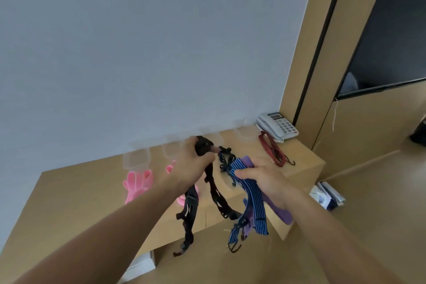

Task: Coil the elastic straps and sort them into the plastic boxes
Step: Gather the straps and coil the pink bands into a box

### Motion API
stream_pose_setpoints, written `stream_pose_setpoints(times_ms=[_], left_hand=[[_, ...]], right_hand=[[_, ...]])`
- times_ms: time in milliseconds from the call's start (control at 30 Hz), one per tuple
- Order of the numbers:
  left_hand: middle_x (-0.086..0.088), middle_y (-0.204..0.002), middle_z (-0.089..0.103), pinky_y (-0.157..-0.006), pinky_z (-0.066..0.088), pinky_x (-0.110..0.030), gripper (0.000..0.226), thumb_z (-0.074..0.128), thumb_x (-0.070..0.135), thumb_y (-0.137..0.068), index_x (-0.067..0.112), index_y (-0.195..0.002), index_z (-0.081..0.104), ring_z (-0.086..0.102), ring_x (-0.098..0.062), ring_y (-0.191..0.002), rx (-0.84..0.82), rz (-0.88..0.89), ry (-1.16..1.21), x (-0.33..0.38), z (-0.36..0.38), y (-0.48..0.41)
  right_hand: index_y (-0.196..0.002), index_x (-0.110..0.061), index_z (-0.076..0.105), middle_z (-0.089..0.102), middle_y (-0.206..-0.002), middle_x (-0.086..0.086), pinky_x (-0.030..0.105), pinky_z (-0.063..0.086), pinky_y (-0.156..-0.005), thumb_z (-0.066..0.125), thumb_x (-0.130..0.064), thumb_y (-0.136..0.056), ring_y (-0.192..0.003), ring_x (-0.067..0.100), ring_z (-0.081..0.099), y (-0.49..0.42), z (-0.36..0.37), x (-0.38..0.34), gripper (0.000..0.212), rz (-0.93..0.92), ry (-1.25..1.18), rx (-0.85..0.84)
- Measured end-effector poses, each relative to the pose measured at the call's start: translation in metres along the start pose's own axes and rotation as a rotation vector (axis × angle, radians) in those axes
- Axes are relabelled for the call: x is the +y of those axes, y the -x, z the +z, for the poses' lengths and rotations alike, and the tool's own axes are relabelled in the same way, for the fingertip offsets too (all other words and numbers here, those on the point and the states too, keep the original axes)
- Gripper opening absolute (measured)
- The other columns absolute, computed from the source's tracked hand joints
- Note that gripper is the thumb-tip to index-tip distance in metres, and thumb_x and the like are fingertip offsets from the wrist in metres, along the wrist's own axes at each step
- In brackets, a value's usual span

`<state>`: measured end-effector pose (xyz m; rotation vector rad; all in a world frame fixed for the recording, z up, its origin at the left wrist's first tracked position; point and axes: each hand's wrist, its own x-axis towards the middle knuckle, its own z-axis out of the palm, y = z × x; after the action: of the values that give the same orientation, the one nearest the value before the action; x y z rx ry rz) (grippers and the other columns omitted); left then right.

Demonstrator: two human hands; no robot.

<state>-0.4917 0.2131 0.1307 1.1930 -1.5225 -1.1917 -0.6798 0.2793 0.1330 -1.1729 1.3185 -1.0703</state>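
My left hand (194, 165) grips a bunch of black elastic straps (213, 193) whose ends hang down past the cabinet edge. My right hand (265, 176) holds blue striped straps (253, 200) together with a purple strap (282, 213); their hooked ends dangle below. A dark blue strap (224, 159) stretches between both hands. Several clear plastic boxes (137, 157) stand in a row against the wall behind my hands. A red and black strap (273, 147) lies on the cabinet at the right. Pink straps (137, 183) lie at the left.
A wooden cabinet (76, 193) carries everything. A white desk telephone (277, 125) sits in its far right corner. A dark screen (389, 37) hangs on the wooden wall at right. Papers (327, 193) lie on the floor beside the cabinet.
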Motion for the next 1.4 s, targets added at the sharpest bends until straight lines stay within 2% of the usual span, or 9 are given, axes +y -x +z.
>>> stream_pose_setpoints(times_ms=[100,167,267,500,633,800,967,1167,1400], left_hand=[[0.011,-0.129,0.063,-0.085,0.052,-0.020,0.056,0.066,-0.001,-0.066,0.015,-0.118,0.053,0.062,0.000,-0.115,-0.383,0.100,0.061,0.005,0.023,-0.008],[0.011,-0.119,0.066,-0.078,0.054,-0.019,0.056,0.071,-0.004,-0.069,0.013,-0.119,0.052,0.065,0.002,-0.101,-0.487,0.142,-0.069,0.006,0.035,-0.022],[0.005,-0.087,0.064,-0.061,0.048,-0.014,0.041,0.075,-0.004,-0.071,0.009,-0.105,0.055,0.060,0.006,-0.070,-0.465,0.223,-0.172,0.012,0.052,-0.049],[0.001,-0.086,0.066,-0.061,0.049,-0.021,0.033,0.065,-0.005,-0.078,0.021,-0.096,0.057,0.063,-0.007,-0.074,-0.347,0.265,-0.003,0.045,0.096,-0.118],[0.003,-0.084,0.065,-0.056,0.045,-0.011,0.030,0.068,-0.005,-0.080,0.018,-0.093,0.056,0.061,-0.003,-0.070,-0.344,0.252,-0.008,0.048,0.111,-0.145],[0.002,-0.066,0.064,-0.036,0.033,-0.021,0.015,0.069,0.014,-0.086,0.016,-0.097,0.058,0.048,-0.009,-0.040,-0.541,0.069,0.199,0.041,0.134,-0.146],[-0.010,-0.075,0.060,-0.035,0.030,-0.023,0.016,0.062,0.025,-0.080,0.012,-0.090,0.060,0.038,-0.024,-0.052,-0.594,0.032,0.362,0.045,0.158,-0.153],[-0.008,-0.068,0.058,-0.035,0.032,-0.023,0.018,0.053,0.017,-0.081,0.024,-0.079,0.070,0.039,-0.017,-0.040,-0.506,0.088,0.386,0.059,0.192,-0.160],[-0.013,-0.071,0.059,-0.037,0.035,-0.023,0.025,0.060,0.018,-0.089,-0.003,-0.101,0.068,0.037,-0.017,-0.039,-0.376,-0.011,0.428,0.069,0.237,-0.159]], right_hand=[[-0.094,0.001,0.070,0.068,-0.086,0.023,0.042,0.049,-0.074,0.065,-0.001,-0.086,-0.079,0.032,0.063,-0.013,-0.017,-0.006,0.010,0.024,0.018,-0.082],[-0.097,0.000,0.071,0.071,-0.095,0.025,0.045,0.052,-0.083,0.064,-0.001,-0.087,-0.085,0.033,0.067,-0.021,-0.032,-0.014,0.013,0.019,0.002,-0.099],[-0.088,-0.010,0.075,0.072,-0.085,0.011,0.032,0.056,-0.072,0.065,-0.003,-0.087,-0.078,0.021,0.069,-0.030,-0.052,-0.018,0.012,-0.005,-0.035,-0.145],[-0.115,-0.005,0.056,0.069,-0.090,0.015,0.034,0.056,-0.077,0.074,-0.009,-0.082,-0.086,0.027,0.067,-0.037,-0.091,-0.008,0.039,-0.013,-0.082,-0.270],[-0.104,-0.004,0.060,0.070,-0.079,0.014,0.035,0.056,-0.067,0.068,-0.020,-0.087,-0.074,0.025,0.067,-0.044,-0.100,-0.010,0.025,-0.171,0.009,-0.031],[-0.113,-0.020,0.061,0.072,-0.082,0.003,0.031,0.055,-0.065,0.066,-0.022,-0.088,-0.074,0.021,0.069,-0.061,-0.124,-0.034,0.025,-0.293,0.024,0.131],[-0.102,-0.036,0.061,0.072,-0.089,-0.015,0.019,0.054,-0.064,0.067,-0.021,-0.092,-0.084,0.009,0.070,-0.091,-0.151,-0.033,0.019,-0.337,0.020,0.331],[-0.110,-0.041,0.047,0.060,-0.105,-0.016,0.002,0.044,-0.069,0.074,-0.023,-0.086,-0.092,-0.012,0.059,-0.111,-0.184,-0.026,0.041,-0.463,0.245,0.396],[-0.091,-0.043,0.060,0.066,-0.086,-0.014,0.018,0.047,-0.068,0.067,-0.023,-0.091,-0.086,0.000,0.062,-0.125,-0.224,-0.013,0.021,-0.555,0.266,0.407]])
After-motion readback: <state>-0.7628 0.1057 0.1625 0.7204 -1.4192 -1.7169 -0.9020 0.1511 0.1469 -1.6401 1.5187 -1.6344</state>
